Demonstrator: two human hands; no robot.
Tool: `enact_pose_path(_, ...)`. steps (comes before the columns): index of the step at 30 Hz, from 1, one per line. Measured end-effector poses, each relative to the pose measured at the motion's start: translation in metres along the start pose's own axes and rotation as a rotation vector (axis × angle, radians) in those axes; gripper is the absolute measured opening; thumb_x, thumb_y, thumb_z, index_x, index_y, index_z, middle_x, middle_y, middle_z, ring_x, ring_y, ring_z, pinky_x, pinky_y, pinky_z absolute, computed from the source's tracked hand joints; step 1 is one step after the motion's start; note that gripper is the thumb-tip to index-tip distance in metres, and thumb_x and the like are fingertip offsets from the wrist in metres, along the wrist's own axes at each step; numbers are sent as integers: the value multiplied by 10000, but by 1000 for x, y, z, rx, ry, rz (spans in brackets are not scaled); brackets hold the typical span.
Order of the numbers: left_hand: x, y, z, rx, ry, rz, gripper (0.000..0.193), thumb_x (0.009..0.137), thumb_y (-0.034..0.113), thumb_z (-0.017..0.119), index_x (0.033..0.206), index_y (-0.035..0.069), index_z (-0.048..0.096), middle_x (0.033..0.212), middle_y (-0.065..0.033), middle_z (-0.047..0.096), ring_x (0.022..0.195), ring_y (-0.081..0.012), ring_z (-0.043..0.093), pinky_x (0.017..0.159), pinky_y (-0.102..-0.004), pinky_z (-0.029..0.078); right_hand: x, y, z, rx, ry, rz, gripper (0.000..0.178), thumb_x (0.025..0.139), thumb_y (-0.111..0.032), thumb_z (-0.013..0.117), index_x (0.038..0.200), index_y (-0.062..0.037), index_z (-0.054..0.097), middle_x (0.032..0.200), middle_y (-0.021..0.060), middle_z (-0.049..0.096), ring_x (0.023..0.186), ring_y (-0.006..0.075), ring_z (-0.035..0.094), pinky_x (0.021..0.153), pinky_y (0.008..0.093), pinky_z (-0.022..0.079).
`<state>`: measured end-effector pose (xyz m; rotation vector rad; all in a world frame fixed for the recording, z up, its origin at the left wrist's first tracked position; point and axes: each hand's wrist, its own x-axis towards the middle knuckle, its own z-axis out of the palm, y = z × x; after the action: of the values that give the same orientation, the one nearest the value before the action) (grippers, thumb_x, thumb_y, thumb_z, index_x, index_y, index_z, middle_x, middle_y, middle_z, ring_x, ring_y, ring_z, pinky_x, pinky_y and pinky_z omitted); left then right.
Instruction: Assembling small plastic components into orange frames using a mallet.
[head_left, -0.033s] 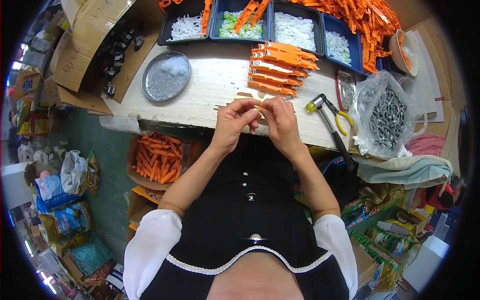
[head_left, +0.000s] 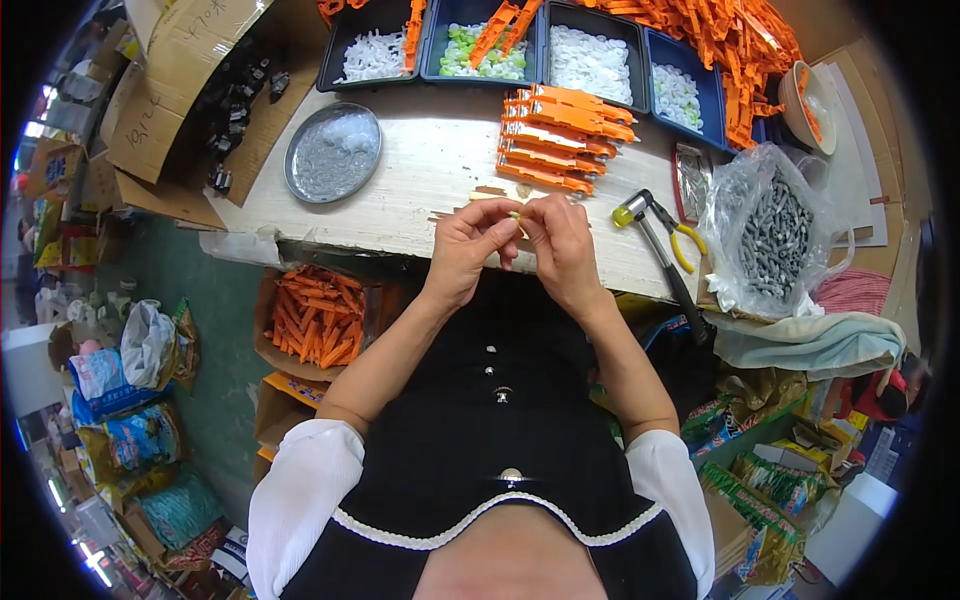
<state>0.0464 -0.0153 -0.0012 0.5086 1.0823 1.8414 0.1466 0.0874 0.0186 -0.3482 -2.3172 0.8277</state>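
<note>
Over the near edge of the table, my left hand (head_left: 470, 240) and my right hand (head_left: 562, 240) meet, fingertips almost touching. Between them they pinch a small pale green piece (head_left: 514, 215), mostly covered by the fingers. Just beyond my hands lies a row of orange plastic parts (head_left: 560, 135) with metal bits at their right ends. A hammer (head_left: 660, 255) with a yellowish head rests to the right of my right hand, beside yellow-handled pliers (head_left: 688, 245).
Dark bins (head_left: 597, 65) of small white and green pieces line the back. A round grey dish (head_left: 333, 155) sits left. At right are a bag of grey parts (head_left: 775, 235) and a cloth (head_left: 810, 342). Below the table stands a box of orange parts (head_left: 315, 315).
</note>
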Motion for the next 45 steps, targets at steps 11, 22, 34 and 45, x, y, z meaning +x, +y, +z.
enact_pose_path(11,14,15,-12,416,139,169,187,856,137,598,973,-6,627,757,1,563,594,-39,500,504,-165,398,6,26,3,-243,-48,-69,78,780,-47,567,831,-68,511,774,59,508,747,237,472,702,349,308)
enact_pose_path(22,36,9,-28,879,81,257,114,769,47,629,871,-1,648,743,-67,573,613,-124,534,561,-248,432,10,32,23,-439,-153,-192,127,718,-55,586,816,-88,511,781,46,500,810,222,471,760,371,297)
enact_pose_path(34,41,17,-30,986,-55,207,135,752,38,653,885,18,651,687,-22,503,593,-91,467,552,-239,401,14,32,12,-515,-232,-297,184,640,-18,578,799,-85,513,790,50,503,833,233,468,777,395,306)
enact_pose_path(45,46,24,-27,1097,-137,98,187,698,14,697,877,2,642,690,-28,518,610,-91,489,565,-242,421,9,41,13,-385,-196,-236,166,707,-55,614,851,-109,555,797,17,521,820,201,483,776,372,300)
